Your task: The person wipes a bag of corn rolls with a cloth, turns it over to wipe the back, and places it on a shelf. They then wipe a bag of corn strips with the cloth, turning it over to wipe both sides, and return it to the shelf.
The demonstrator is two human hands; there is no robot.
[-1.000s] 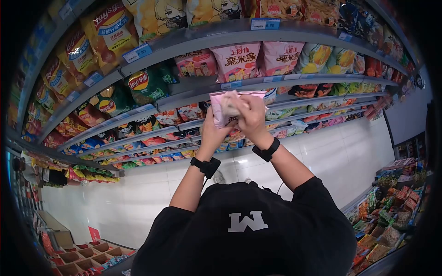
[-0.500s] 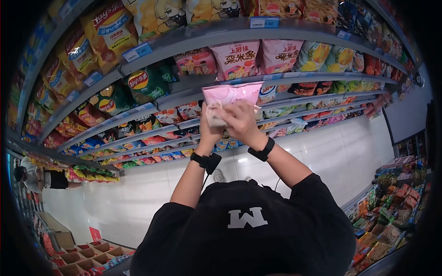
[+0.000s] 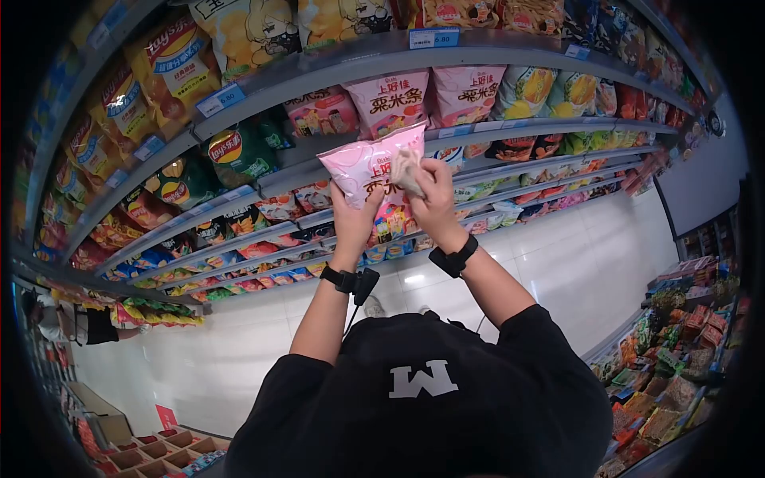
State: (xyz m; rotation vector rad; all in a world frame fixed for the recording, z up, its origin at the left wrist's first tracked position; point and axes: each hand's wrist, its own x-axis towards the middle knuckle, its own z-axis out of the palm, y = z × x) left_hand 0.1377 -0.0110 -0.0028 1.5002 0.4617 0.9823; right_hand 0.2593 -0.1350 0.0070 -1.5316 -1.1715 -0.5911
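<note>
A pink snack bag (image 3: pixel 351 163) is held up in front of the shelves, tilted with its right end higher. My left hand (image 3: pixel 353 221) grips it from the lower left, thumb on the front face. In my right hand (image 3: pixel 435 199) is a crumpled whitish cloth (image 3: pixel 407 171), pressed against the bag's right front side. Part of the bag's print is hidden behind the cloth and fingers. Matching pink bags (image 3: pixel 388 102) stand on the shelf just behind it.
Shelf rails with price tags (image 3: pixel 434 37) curve across the view close ahead. Yellow chip bags (image 3: pixel 177 68) and green chip bags (image 3: pixel 239 151) fill the left side. At far left is another person (image 3: pixel 100 327). Packaged goods (image 3: pixel 669 366) lie in a display at right.
The bag has turned so its front print shows and its right end is raised. My left hand has shifted to its lower left; the cloth has moved to the upper right.
</note>
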